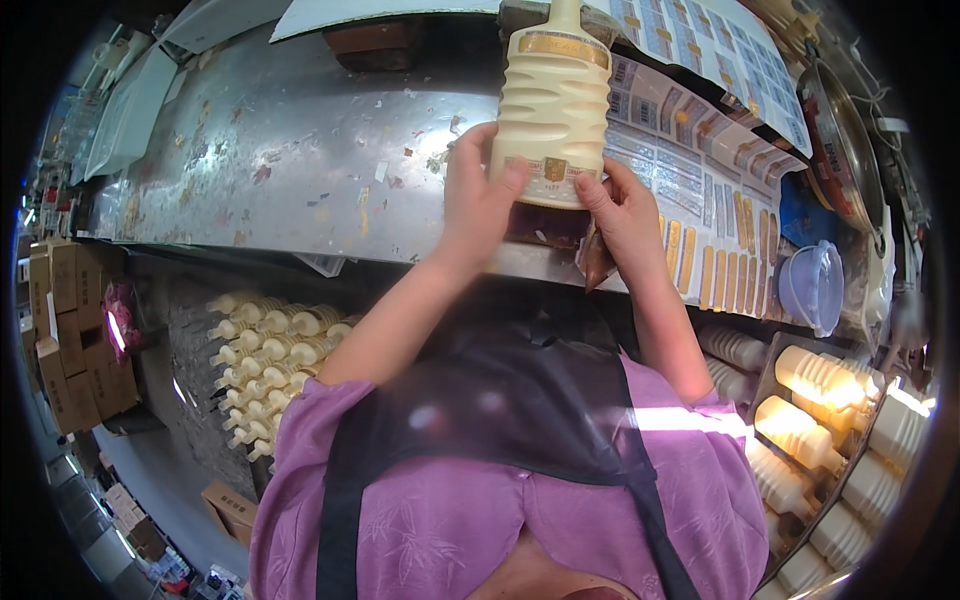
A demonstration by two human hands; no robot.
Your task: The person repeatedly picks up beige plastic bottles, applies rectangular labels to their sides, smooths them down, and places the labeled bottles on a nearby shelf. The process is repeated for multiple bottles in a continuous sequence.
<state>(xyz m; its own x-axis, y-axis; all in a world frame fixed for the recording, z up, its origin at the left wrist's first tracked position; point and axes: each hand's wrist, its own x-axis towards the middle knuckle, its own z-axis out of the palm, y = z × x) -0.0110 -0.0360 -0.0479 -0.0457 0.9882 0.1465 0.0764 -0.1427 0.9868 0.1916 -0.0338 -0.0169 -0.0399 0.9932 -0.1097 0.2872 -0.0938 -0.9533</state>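
A cream-coloured ridged bottle (553,110) lies at the table's near side, its narrow neck pointing away from me. A gold label band crosses its shoulder, and a thin decorated band with a small gold emblem (555,169) runs round its lower end. My left hand (478,190) grips the bottle's lower left side, its thumb on the band. On the opposite side my right hand (622,205) holds it, the thumb pressing the band's right end. A dark block or pad (545,225) shows beneath the bottle's base. Most of my fingers are hidden behind the bottle.
Sheets of gold and silver labels (715,210) cover the table's right part, beside a translucent bucket (811,288). The metal tabletop (300,150) carries stuck scraps. Several similar bottles stand at lower left (270,360), and others fill a crate (800,430) at lower right.
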